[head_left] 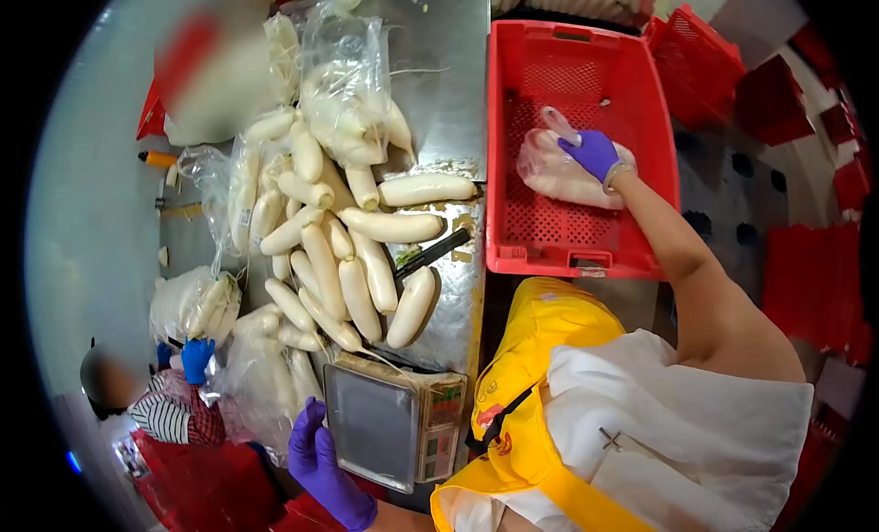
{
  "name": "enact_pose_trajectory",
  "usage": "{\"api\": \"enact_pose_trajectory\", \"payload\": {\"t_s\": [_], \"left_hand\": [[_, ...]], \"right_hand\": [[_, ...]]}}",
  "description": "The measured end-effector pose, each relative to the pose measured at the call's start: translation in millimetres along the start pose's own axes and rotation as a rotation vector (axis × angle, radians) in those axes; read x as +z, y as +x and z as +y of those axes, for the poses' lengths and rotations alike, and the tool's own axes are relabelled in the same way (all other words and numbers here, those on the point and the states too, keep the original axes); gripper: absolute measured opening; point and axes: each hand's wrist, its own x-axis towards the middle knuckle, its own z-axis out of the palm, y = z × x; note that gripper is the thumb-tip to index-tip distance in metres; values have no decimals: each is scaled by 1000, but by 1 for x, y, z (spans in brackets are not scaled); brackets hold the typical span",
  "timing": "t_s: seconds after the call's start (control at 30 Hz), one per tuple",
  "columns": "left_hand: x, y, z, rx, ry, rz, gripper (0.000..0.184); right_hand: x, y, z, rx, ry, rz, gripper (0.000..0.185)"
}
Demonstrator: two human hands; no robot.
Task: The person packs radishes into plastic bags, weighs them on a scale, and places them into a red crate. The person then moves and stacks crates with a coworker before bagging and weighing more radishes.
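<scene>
My right hand (593, 157), in a purple glove, reaches into a red plastic crate (536, 228). Its fingers are closed on a clear bag of white radishes (558, 175) lying on the crate's perforated floor; a loop of the bag sticks up beside them. My left hand (325, 463), gloved in purple too, is held beside a weighing scale (371, 431), fingers extended and nothing in them. Loose white radishes (320, 266) lie heaped on the metal table (430, 120) beyond the scale. Among them rests a black-handled tool (435, 251), its other end hidden.
Bagged radishes (343, 102) stand at the back of the heap, with another full bag (194, 303) at the left. A co-worker in blue gloves (197, 360) is at the lower left; another blurred person is at the upper left. More red crates (700, 65) stand at the right.
</scene>
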Motion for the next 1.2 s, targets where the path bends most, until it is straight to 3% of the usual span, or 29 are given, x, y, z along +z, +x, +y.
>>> {"api": "enact_pose_trajectory", "payload": {"t_s": [0.03, 0.13, 0.17, 0.2, 0.23, 0.27, 0.33, 0.37, 0.4, 0.47, 0.53, 0.57, 0.63, 0.7, 0.77, 0.8, 0.83, 0.9, 0.93, 0.97, 1.03, 1.07, 1.13, 1.2], "left_hand": [[-1, 1, -1, 13, 14, 20, 34], [1, -1, 4, -43, 59, 104, 31], [1, -3, 9, -87, 79, 138, 30], [-1, -6, 6, -133, 31, 181, 31], [-4, -10, 2, -147, -21, 220, 31], [-8, -13, 2, -172, 12, 237, 30], [-15, -20, 1, -218, 57, 261, 29], [-19, -25, -2, -236, 69, 265, 28], [-24, -29, -9, -249, 39, 273, 28], [-31, -35, -23, -261, 6, 316, 28], [-44, -41, -40, -251, 9, 302, 28], [-56, -45, -55, -243, 8, 330, 28], [-82, -52, -84, -183, 42, 414, 29], [-111, -57, -110, -204, -55, 500, 32], [-143, -62, -154, -235, 92, 685, 35], [-157, -63, -172, -242, 138, 748, 46], [-167, -60, -186, -239, 123, 766, 46], [-194, -48, -217, -234, 326, 909, 61], [-207, -37, -241, -199, 374, 942, 75], [-216, -29, -260, -193, 371, 947, 75], [-218, -4, -263, -339, 558, 954, 80], [-225, 6, -303, -333, 717, 982, 75], [-242, 19, -359, -378, 540, 953, 64], [-259, 31, -368, -414, 369, 921, 53]], "right_hand": [[21, 12, 45, 124, -676, 194, 38], [72, 28, 105, 222, -251, 286, 45], [75, 30, 104, 431, 20, 195, 60], [83, 26, 86, 486, -10, 259, 54], [114, 47, 153, 373, -42, 274, 56], [121, 49, 161, 400, -57, 200, 56], [133, 44, 141, 460, 120, 183, 45], [164, 55, 206, 222, -31, 204, 44], [161, 52, 171, 292, 81, 214, 45], [149, 58, 140, 178, -30, 80, 48], [128, 88, 129, 161, -419, -219, 49], [105, 100, 115, 344, -594, -379, 49], [73, 103, 35, 144, -795, -120, 46], [56, 100, -76, 10, -572, 259, 37], [67, 109, -163, -339, -278, 396, 39], [79, 99, -234, -438, -208, 351, 36], [102, 85, -306, -532, -135, 301, 34], [167, 69, -402, -693, -7, 147, 35], [200, 65, -439, -879, -87, 105, 37], [234, 46, -482, -696, 36, -152, 34], [326, 40, -520, -1142, -161, -170, 65], [370, 36, -541, -1161, -161, -264, 80], [437, 30, -578, -1176, -342, -182, 102], [484, 59, -590, -1142, -491, -35, 91]]}}
